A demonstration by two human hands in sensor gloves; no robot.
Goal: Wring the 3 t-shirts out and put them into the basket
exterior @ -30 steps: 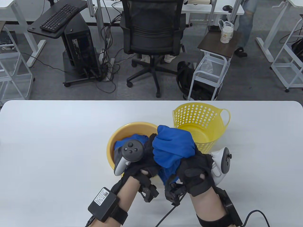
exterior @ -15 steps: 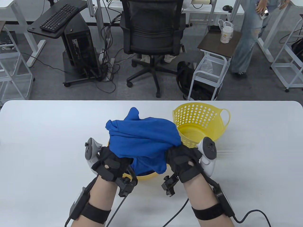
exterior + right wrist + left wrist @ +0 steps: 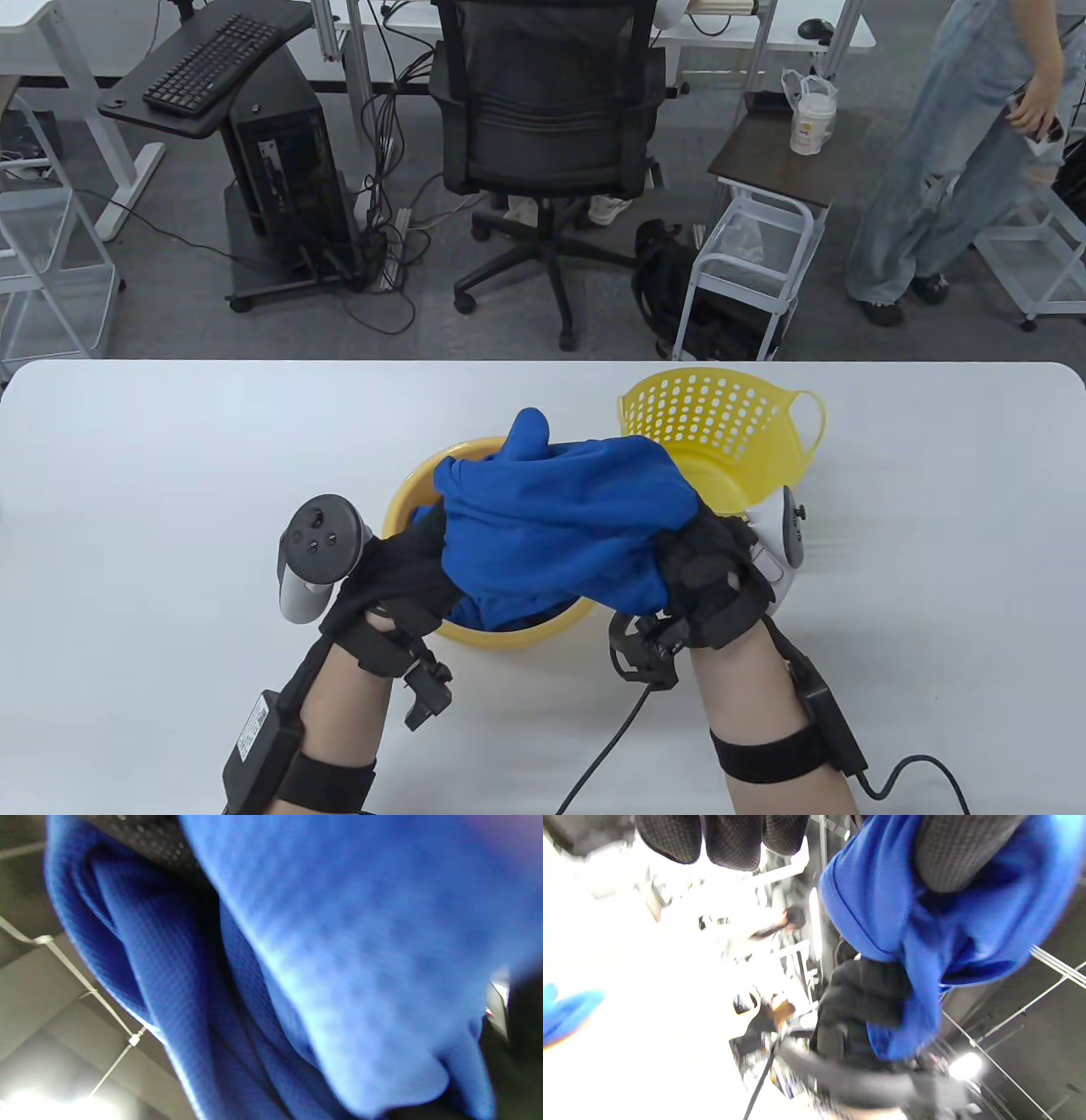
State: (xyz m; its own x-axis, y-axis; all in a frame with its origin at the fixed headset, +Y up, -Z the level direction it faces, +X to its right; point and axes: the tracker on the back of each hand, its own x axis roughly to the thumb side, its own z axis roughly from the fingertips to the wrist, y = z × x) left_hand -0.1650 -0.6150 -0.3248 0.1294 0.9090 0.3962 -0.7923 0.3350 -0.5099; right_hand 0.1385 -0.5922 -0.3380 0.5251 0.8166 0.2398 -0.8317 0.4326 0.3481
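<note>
A blue t-shirt (image 3: 551,518) is bunched and stretched between my two hands, held above the yellow basin (image 3: 405,497). My left hand (image 3: 407,564) grips its left end and my right hand (image 3: 700,569) grips its right end. More blue cloth (image 3: 424,515) shows inside the basin under the held shirt. The yellow perforated basket (image 3: 721,416) stands just behind my right hand with nothing in the part that shows. In the left wrist view blue fabric (image 3: 925,942) hangs down from my fingers. The right wrist view is filled by blue fabric (image 3: 318,976).
The white table (image 3: 170,475) spreads wide on both sides of the basin. Beyond its far edge stand an office chair (image 3: 543,127), a small cart (image 3: 747,255) and a desk with a keyboard (image 3: 212,64). A person in jeans (image 3: 942,161) stands at the back right.
Both hands turned and twisted the blue shirt, spreading it between them, then shifted slightly right over the basin. The person in the background walked to the right.
</note>
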